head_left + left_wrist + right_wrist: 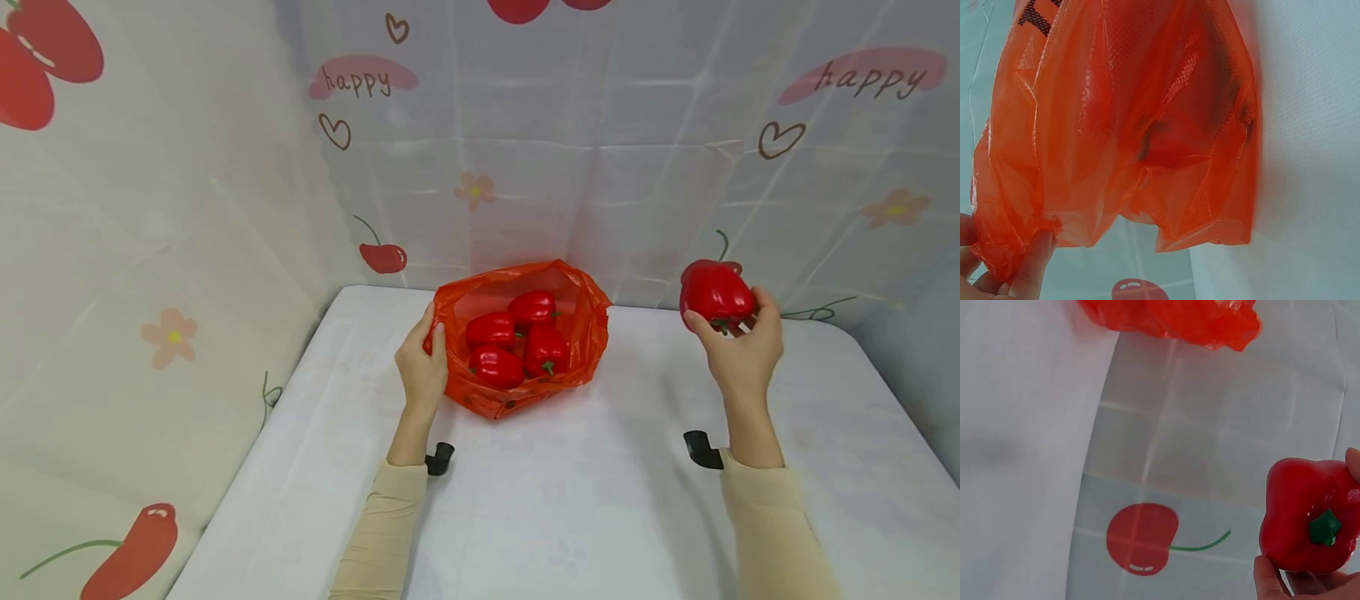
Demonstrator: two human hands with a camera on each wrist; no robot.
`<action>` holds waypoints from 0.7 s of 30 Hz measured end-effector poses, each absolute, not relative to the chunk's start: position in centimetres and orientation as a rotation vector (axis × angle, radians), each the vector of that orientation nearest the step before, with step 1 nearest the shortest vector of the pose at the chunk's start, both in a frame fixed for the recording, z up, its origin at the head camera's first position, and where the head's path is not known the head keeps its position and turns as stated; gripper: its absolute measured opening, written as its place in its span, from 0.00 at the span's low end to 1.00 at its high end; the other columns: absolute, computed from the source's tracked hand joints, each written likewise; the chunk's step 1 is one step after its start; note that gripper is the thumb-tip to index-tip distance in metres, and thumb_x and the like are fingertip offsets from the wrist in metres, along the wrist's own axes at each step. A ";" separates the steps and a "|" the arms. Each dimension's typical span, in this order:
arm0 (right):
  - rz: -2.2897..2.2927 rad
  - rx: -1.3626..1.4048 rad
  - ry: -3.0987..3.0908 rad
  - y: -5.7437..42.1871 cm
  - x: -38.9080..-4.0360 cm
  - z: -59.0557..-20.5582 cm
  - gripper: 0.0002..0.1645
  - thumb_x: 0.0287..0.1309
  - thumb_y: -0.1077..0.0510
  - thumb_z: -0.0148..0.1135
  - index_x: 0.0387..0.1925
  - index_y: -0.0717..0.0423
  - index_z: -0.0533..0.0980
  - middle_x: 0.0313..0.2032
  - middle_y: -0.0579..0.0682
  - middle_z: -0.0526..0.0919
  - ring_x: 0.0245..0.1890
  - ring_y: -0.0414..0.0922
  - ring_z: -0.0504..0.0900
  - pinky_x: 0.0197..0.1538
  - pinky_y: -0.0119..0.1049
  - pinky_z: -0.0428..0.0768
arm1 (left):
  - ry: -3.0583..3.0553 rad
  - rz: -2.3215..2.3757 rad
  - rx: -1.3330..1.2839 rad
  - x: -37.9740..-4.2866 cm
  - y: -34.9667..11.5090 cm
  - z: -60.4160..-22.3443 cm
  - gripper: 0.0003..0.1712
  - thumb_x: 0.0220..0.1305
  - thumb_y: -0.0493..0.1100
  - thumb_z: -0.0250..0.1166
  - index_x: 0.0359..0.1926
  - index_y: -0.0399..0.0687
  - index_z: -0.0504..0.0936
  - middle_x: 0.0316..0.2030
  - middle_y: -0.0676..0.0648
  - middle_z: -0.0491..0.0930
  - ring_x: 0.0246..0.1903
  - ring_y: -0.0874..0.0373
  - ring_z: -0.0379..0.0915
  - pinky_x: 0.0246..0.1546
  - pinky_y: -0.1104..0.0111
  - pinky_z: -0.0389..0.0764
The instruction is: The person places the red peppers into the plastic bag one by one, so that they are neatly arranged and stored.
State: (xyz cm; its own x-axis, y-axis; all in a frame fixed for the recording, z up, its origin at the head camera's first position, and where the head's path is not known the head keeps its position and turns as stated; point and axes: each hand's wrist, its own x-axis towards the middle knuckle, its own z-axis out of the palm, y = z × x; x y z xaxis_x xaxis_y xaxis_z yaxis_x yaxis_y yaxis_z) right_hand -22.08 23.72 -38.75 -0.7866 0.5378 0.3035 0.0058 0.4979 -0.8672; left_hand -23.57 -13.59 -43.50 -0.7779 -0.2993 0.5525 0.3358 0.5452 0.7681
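An orange-red plastic bag (pixel 480 402) stands with its mouth wide on the white table, several red bell peppers (pixel 497 367) lying inside. My left hand (pixel 422 360) pinches the bag's left rim between thumb and fingers; the left wrist view shows the thumb pressed on the thin plastic (pixel 1072 212). Off to the right, above the table's back edge, my right hand (pixel 744 354) holds another red bell pepper (pixel 716 293) between thumb and fingers. Its green stem end (pixel 1324 528) faces the right wrist camera, and the bag is well to the left of it.
The white table (pixel 555 500) meets a printed curtain (pixel 600 167) at the back, with another hanging on the left side (pixel 150 250). Black curved wrist mounts (pixel 702 451) stick out beside both sleeves.
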 end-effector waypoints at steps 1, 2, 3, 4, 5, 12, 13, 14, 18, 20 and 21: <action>1.270 -0.414 -2.189 23.3 -22.2 -38.6 0.46 0.44 0.49 0.66 0.63 0.38 0.53 0.61 0.42 0.62 0.60 0.41 0.61 0.57 0.43 0.71 | -2.125 -1.243 -0.028 -23.6 -13.6 -43.5 0.20 0.63 0.41 0.53 0.56 0.46 0.72 0.52 0.49 0.74 0.52 0.57 0.71 0.51 0.65 0.73; 1.272 -0.386 -2.185 22.8 -22.3 -38.4 0.46 0.44 0.49 0.67 0.63 0.38 0.54 0.61 0.42 0.62 0.59 0.41 0.61 0.56 0.43 0.71 | -2.125 -1.245 -0.027 -23.6 -13.6 -43.5 0.20 0.63 0.41 0.53 0.56 0.46 0.72 0.52 0.49 0.74 0.52 0.57 0.71 0.51 0.65 0.73; 1.277 -0.359 -2.180 22.3 -22.4 -38.2 0.46 0.43 0.49 0.67 0.63 0.38 0.54 0.60 0.41 0.63 0.59 0.41 0.62 0.56 0.43 0.71 | -2.127 -1.244 -0.026 -23.6 -13.6 -43.5 0.20 0.63 0.41 0.53 0.56 0.47 0.72 0.52 0.49 0.74 0.52 0.57 0.71 0.50 0.66 0.73; 1.286 -0.334 -2.175 21.8 -22.5 -38.0 0.46 0.43 0.49 0.67 0.62 0.38 0.54 0.60 0.41 0.63 0.59 0.41 0.62 0.56 0.43 0.72 | -2.131 -1.241 -0.024 -23.6 -13.6 -43.5 0.20 0.63 0.41 0.53 0.56 0.47 0.72 0.52 0.49 0.74 0.52 0.58 0.71 0.50 0.66 0.73; 1.292 -0.306 -2.171 21.3 -22.6 -37.9 0.46 0.43 0.49 0.68 0.62 0.39 0.55 0.60 0.42 0.63 0.58 0.41 0.62 0.55 0.43 0.72 | -2.135 -1.239 -0.021 -23.6 -13.6 -43.6 0.20 0.63 0.41 0.53 0.57 0.47 0.71 0.52 0.50 0.74 0.52 0.58 0.71 0.50 0.66 0.73; 1.313 -0.095 -2.143 17.9 -23.5 -37.9 0.44 0.40 0.50 0.69 0.60 0.44 0.59 0.56 0.44 0.67 0.54 0.41 0.67 0.52 0.44 0.75 | -2.138 -1.249 -0.018 -23.5 -13.5 -43.7 0.20 0.63 0.41 0.53 0.57 0.47 0.71 0.52 0.50 0.74 0.52 0.59 0.71 0.50 0.67 0.74; 1.322 -0.070 -2.144 17.4 -23.6 -37.9 0.44 0.40 0.50 0.69 0.60 0.45 0.59 0.56 0.44 0.68 0.53 0.42 0.67 0.52 0.44 0.75 | -2.135 -1.246 -0.021 -23.6 -13.5 -43.7 0.20 0.63 0.41 0.53 0.57 0.47 0.71 0.52 0.50 0.74 0.52 0.59 0.71 0.50 0.67 0.74; 1.332 -0.044 -2.143 16.9 -23.7 -37.9 0.44 0.40 0.50 0.70 0.60 0.45 0.59 0.56 0.45 0.68 0.53 0.41 0.67 0.52 0.44 0.75 | -2.132 -1.245 -0.023 -23.6 -13.5 -43.7 0.20 0.63 0.41 0.53 0.57 0.47 0.71 0.52 0.50 0.74 0.52 0.59 0.71 0.50 0.67 0.74; 1.372 0.059 -2.131 14.8 -24.1 -38.0 0.44 0.39 0.51 0.70 0.60 0.47 0.60 0.55 0.45 0.69 0.51 0.42 0.68 0.51 0.45 0.75 | -2.119 -1.232 -0.039 -23.7 -13.5 -43.7 0.20 0.62 0.40 0.54 0.56 0.46 0.72 0.52 0.50 0.74 0.52 0.59 0.71 0.50 0.68 0.74; 1.388 0.102 -2.128 13.8 -24.4 -38.1 0.44 0.40 0.51 0.70 0.59 0.48 0.60 0.54 0.46 0.69 0.51 0.42 0.69 0.50 0.44 0.76 | -2.115 -1.232 -0.043 -23.7 -13.5 -43.7 0.20 0.62 0.40 0.54 0.56 0.46 0.72 0.52 0.50 0.74 0.52 0.60 0.71 0.50 0.68 0.74; 1.392 0.118 -2.131 13.3 -24.5 -38.2 0.44 0.40 0.50 0.70 0.59 0.49 0.60 0.54 0.46 0.69 0.51 0.42 0.69 0.50 0.44 0.76 | -2.115 -1.231 -0.044 -23.7 -13.5 -43.7 0.20 0.62 0.40 0.54 0.56 0.46 0.72 0.52 0.50 0.74 0.52 0.60 0.71 0.50 0.68 0.73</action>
